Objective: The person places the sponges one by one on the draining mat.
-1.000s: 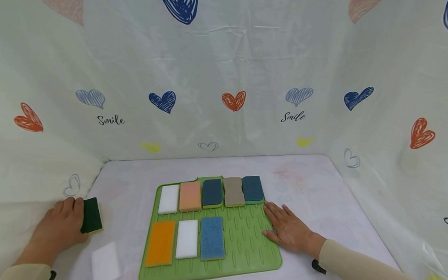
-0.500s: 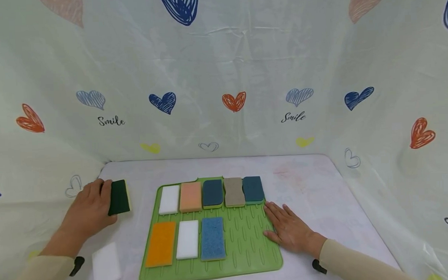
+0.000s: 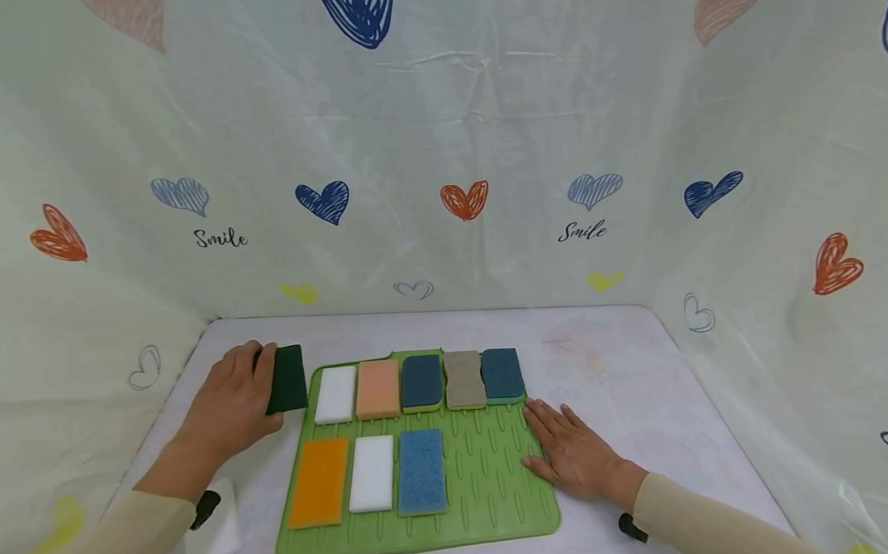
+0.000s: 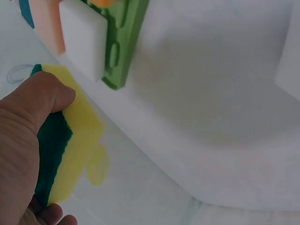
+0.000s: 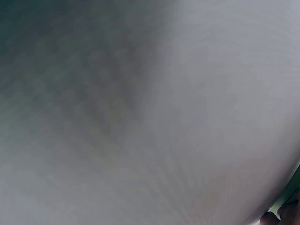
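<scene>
My left hand (image 3: 233, 398) grips a sponge (image 3: 287, 379) with a dark green scouring face and a yellow body, plain in the left wrist view with the thumb across its edge. In the head view it is just left of the green ridged mat (image 3: 490, 473). Along the mat's far side lie a white sponge (image 3: 335, 395), a peach one (image 3: 378, 390), two dark blue-topped ones and a grey one (image 3: 464, 379). Nearer are an orange sponge (image 3: 318, 483), a white one (image 3: 371, 473) and a blue one (image 3: 421, 472). My right hand (image 3: 574, 461) rests flat, fingertips at the mat's right edge.
Another white sponge (image 3: 216, 543) lies on the white table left of the mat, partly under my left forearm. A pale curtain (image 3: 423, 129) printed with hearts hangs behind and along both sides of the table (image 3: 641, 367). The right wrist view is mostly blurred white.
My left hand has carried the green and yellow sponge rightward from the table's left edge to beside the mat's far left corner. My right hand has stayed in place.
</scene>
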`<state>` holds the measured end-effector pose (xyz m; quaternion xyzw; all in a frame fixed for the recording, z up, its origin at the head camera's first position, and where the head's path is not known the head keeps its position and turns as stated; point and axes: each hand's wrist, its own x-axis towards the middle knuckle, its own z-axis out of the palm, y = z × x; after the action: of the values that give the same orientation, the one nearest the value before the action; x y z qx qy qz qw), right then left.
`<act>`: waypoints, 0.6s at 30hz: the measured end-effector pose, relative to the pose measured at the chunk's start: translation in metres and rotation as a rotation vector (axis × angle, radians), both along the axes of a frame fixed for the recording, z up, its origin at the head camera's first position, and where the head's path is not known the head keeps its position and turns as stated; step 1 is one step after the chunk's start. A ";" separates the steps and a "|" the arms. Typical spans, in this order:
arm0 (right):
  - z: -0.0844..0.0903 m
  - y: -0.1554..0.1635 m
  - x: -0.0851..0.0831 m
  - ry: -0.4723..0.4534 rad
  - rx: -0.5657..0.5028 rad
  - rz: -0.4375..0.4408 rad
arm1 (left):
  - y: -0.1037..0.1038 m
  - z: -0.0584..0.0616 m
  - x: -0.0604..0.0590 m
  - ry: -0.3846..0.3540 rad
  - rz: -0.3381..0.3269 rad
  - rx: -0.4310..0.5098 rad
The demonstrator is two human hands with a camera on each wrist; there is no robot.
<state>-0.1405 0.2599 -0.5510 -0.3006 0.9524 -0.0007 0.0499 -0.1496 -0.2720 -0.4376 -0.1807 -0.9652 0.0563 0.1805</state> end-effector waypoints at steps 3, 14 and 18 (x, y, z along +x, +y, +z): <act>0.001 -0.001 0.000 0.007 -0.011 0.004 | 0.013 0.002 0.000 -0.010 -0.010 -0.006; -0.001 -0.001 0.000 0.004 -0.009 0.004 | 0.077 -0.004 0.003 -0.062 -0.083 0.010; -0.003 -0.001 -0.002 0.001 -0.002 -0.004 | 0.104 -0.008 0.009 -0.084 -0.154 0.032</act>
<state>-0.1420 0.2593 -0.5537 -0.2989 0.9530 -0.0014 0.0490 -0.1411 -0.1681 -0.4460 -0.2539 -0.9559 0.0190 0.1466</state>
